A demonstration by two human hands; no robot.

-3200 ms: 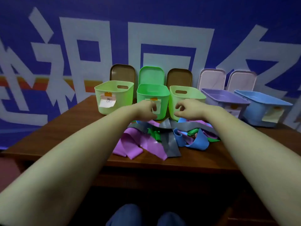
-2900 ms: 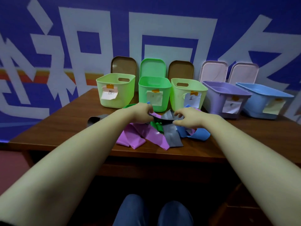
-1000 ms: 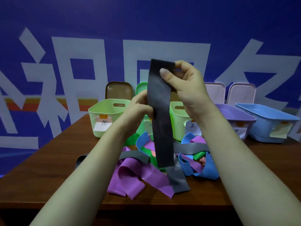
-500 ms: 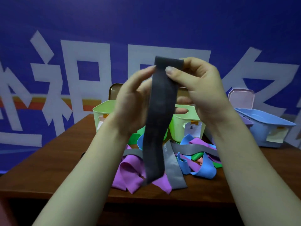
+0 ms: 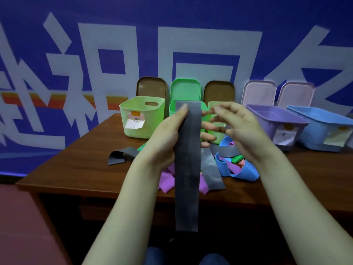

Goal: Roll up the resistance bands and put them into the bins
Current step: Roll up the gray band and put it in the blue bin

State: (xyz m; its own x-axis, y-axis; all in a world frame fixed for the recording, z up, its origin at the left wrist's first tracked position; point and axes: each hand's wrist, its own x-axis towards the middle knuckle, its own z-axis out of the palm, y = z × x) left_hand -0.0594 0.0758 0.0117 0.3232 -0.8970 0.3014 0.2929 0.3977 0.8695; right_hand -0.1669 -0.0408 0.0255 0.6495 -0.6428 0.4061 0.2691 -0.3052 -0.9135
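The task looks to be at its very start. The left hand (image 5: 168, 138) holds one grey resistance band (image 5: 187, 169) up in front of the bins. Its thumb presses the front of the band near the top end and its fingers (image 5: 208, 127) wrap behind it. The band hangs straight and flat, unrolled, past the table's front edge. The right hand (image 5: 240, 127) is just beside the band's top end with its fingers loose and spread, gripping nothing, though blur hides whether a fingertip touches the band. No rolled band is visible anywhere.

The rest of the work lies in a tangled pile (image 5: 235, 169) of purple, blue, green and grey bands at the middle of the table, reaching towards its front edge. One more grey band (image 5: 122, 155) lies folded just left of the pile.

Five labelled bins stand in a row along the far edge:
- a light green bin (image 5: 142, 117)
- a green bin (image 5: 173, 109)
- a second light green bin (image 5: 214, 108), mostly hidden behind the hands
- a purple bin (image 5: 275, 119)
- a blue bin (image 5: 321, 127)

Their floors are out of sight, so what is in them cannot be told. I judge that nearly every band is left to roll and bin.

The table (image 5: 76, 159) is dark brown wood. Five lids (image 5: 151, 86) lean upright behind the bins against a blue wall (image 5: 191, 16) with large white characters and an orange stripe. A reddish floor (image 5: 28, 217) shows at the lower left.
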